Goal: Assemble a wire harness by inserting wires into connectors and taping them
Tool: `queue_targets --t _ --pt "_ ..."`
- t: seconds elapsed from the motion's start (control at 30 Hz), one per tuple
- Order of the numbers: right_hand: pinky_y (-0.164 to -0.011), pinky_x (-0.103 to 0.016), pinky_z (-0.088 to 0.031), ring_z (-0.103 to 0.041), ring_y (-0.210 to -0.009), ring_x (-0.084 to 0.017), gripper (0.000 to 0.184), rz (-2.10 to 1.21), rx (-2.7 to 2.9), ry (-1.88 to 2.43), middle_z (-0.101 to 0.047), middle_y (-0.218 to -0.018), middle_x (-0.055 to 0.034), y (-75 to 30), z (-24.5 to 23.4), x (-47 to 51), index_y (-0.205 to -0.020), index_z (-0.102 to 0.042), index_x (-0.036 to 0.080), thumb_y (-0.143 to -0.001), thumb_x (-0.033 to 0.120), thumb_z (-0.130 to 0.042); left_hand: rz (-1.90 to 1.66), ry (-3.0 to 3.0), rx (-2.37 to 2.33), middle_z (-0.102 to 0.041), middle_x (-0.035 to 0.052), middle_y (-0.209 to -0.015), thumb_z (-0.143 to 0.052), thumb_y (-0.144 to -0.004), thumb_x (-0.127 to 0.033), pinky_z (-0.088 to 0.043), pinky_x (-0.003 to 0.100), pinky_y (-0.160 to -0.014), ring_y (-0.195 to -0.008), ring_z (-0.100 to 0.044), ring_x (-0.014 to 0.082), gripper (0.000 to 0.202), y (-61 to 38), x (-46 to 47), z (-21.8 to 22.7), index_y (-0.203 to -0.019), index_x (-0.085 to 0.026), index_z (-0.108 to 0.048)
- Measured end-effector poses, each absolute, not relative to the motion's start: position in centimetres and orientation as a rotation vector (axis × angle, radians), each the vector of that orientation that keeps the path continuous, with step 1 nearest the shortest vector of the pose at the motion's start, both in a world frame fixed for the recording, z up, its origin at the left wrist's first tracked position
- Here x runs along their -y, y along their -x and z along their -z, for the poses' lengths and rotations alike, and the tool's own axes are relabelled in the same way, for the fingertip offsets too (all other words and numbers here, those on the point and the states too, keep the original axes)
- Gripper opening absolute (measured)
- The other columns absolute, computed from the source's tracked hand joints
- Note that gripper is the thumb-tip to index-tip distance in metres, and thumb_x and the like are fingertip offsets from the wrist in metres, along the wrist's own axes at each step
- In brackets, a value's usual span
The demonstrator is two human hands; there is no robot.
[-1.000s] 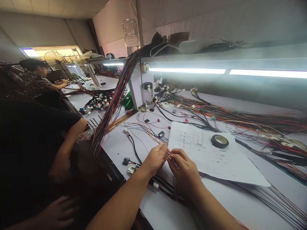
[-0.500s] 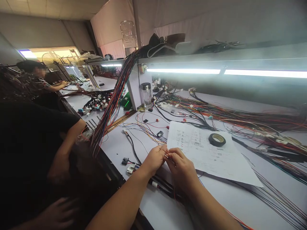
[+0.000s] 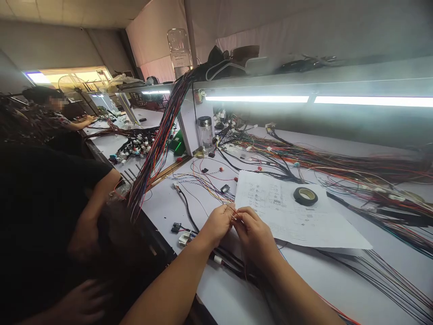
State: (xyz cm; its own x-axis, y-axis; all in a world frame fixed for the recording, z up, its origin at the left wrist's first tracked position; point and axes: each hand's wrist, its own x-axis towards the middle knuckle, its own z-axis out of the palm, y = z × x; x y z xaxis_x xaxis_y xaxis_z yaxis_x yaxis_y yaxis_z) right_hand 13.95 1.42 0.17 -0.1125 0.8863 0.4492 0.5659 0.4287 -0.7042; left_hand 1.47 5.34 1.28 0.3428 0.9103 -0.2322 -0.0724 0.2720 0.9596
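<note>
My left hand (image 3: 219, 223) and my right hand (image 3: 254, 230) meet above the near part of the bench, fingertips almost touching. Thin reddish wires (image 3: 233, 213) are pinched between the fingers of both; their ends are too small to make out. Under my wrists runs a black-sleeved cable (image 3: 232, 266) with a white band. Left of my left hand lie a white connector (image 3: 184, 238) and a black connector (image 3: 176, 227). A printed wiring sheet (image 3: 267, 216) lies just beyond my right hand, carrying a roll of black tape (image 3: 305, 196).
Loose wire bundles (image 3: 324, 164) stretch along the back of the bench (image 3: 216, 289). A thick wire bundle (image 3: 165, 135) hangs from the shelf at left. A glass bottle (image 3: 205, 135) stands by the shelf post. A person in black (image 3: 50, 203) is close on the left; another works farther back.
My hands stay together on the wires, with only small finger movements. The view has shifted very slightly, and the sheet's near right corner looks a little raised.
</note>
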Motion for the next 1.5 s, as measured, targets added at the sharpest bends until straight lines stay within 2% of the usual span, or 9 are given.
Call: queue_targets --t 0.13,0.3,0.47,0.6,0.73,0.93,1.1,1.27,1.5 --pt "-0.075 -0.026 -0.043 -0.058 -0.088 -0.015 0.022 -0.52 1.809 1.234 -0.061 -0.101 -0.0045 -14.7 -0.6 -1.6 -0.089 -0.059 0.023 -0.095 0.031 -0.04 -0.874 -1.099 -1.033 -0.041 -0.0042 -0.057 -0.046 -0.08 -0.064 -0.024 0.022 -0.047 -0.048 -0.032 0.0074 0.049 -1.5 -5.4 -1.0 -0.078 -0.015 -0.052" --pt "-0.083 -0.035 -0.031 -0.058 -0.075 -0.016 0.026 -0.194 1.803 1.451 -0.066 -0.079 -0.0011 -16.2 -0.9 -2.2 -0.088 -0.062 0.022 -0.096 0.033 -0.04 -0.951 -1.101 -0.998 -0.038 -0.0065 -0.059 -0.049 -0.083 -0.059 -0.018 0.019 -0.04 -0.043 -0.025 0.0044 0.041 -1.2 -5.4 -1.2 -0.082 -0.018 -0.05" --pt "-0.075 -0.032 -0.031 -0.061 -0.073 -0.016 0.026 -0.08 1.961 1.495 -0.07 -0.08 -0.0034 -16.3 -0.7 -2.3 -0.093 -0.064 0.02 -0.096 0.029 -0.04 -1.052 -1.127 -0.839 -0.046 -0.0042 -0.072 -0.052 -0.084 -0.053 -0.022 0.018 -0.041 -0.046 -0.031 0.0033 0.038 -1.0 -5.4 -1.7 -0.104 -0.02 -0.051" --pt "-0.071 -0.03 -0.036 -0.062 -0.077 -0.018 0.027 -0.124 1.979 1.473 -0.07 -0.083 -0.0048 -16.1 -0.7 -2.2 -0.097 -0.066 0.02 -0.095 0.029 -0.04 -1.066 -1.172 -0.853 -0.046 -0.0048 -0.067 -0.053 -0.085 -0.049 -0.024 0.018 -0.04 -0.045 -0.031 0.0034 0.032 -1.0 -5.5 -1.6 -0.095 -0.018 -0.055" --pt "-0.058 -0.026 -0.04 -0.056 -0.059 -0.015 0.032 -0.344 1.711 1.507 -0.061 -0.062 0.0012 -16.1 -0.7 -2.1 -0.111 -0.062 0.021 -0.088 0.041 -0.05 -1.055 -1.113 -0.855 -0.045 -0.0052 -0.069 -0.053 -0.085 -0.048 -0.02 0.017 -0.037 -0.043 -0.028 0.0026 0.03 -1.1 -5.5 -1.5 -0.092 -0.019 -0.052" --pt "-0.063 -0.025 -0.044 -0.058 -0.066 -0.015 0.021 -0.496 1.613 1.38 -0.065 -0.073 -0.0015 -16.0 -1.4 -1.8 -0.085 -0.066 0.022 -0.087 0.036 -0.052 -0.959 -1.011 -0.871 -0.046 -0.005 -0.068 -0.055 -0.081 -0.053 -0.02 0.015 -0.037 -0.043 -0.03 0.0023 0.035 -1.4 -5.3 -1.8 -0.086 -0.019 -0.05" --pt "-0.054 -0.023 -0.039 -0.051 -0.056 -0.013 0.014 -0.426 1.67 1.466 -0.056 -0.058 0.0016 -15.3 -1.9 -1.1 -0.069 -0.058 0.021 -0.08 0.027 -0.053 -0.923 -0.884 -0.988 -0.04 -0.0071 -0.057 -0.054 -0.079 -0.057 -0.021 0.013 -0.037 -0.04 -0.032 0.0024 0.039 -1.2 -5.6 -1.6 -0.082 -0.019 -0.05" --pt "-0.051 -0.022 -0.036 -0.049 -0.052 -0.012 0.011 -0.403 1.762 1.441 -0.057 -0.058 0.0021 -14.8 -1.8 -1.0 -0.067 -0.056 0.021 -0.077 0.023 -0.052 -0.884 -0.776 -0.967 -0.043 -0.0068 -0.056 -0.06 -0.075 -0.058 -0.021 0.013 -0.037 -0.039 -0.036 0.0027 0.041 -0.9 -5.8 -1.4 -0.083 -0.019 -0.05" --pt "-0.049 -0.021 -0.035 -0.046 -0.05 -0.011 0.014 -0.638 1.745 1.46 -0.052 -0.054 0.0047 -15.0 -2.1 -1.1 -0.065 -0.052 0.021 -0.079 0.024 -0.051 -0.88 -0.771 -0.943 -0.044 -0.0063 -0.055 -0.059 -0.077 -0.056 -0.022 0.013 -0.037 -0.04 -0.037 0.0027 0.038 -0.9 -5.8 -1.2 -0.082 -0.018 -0.051"
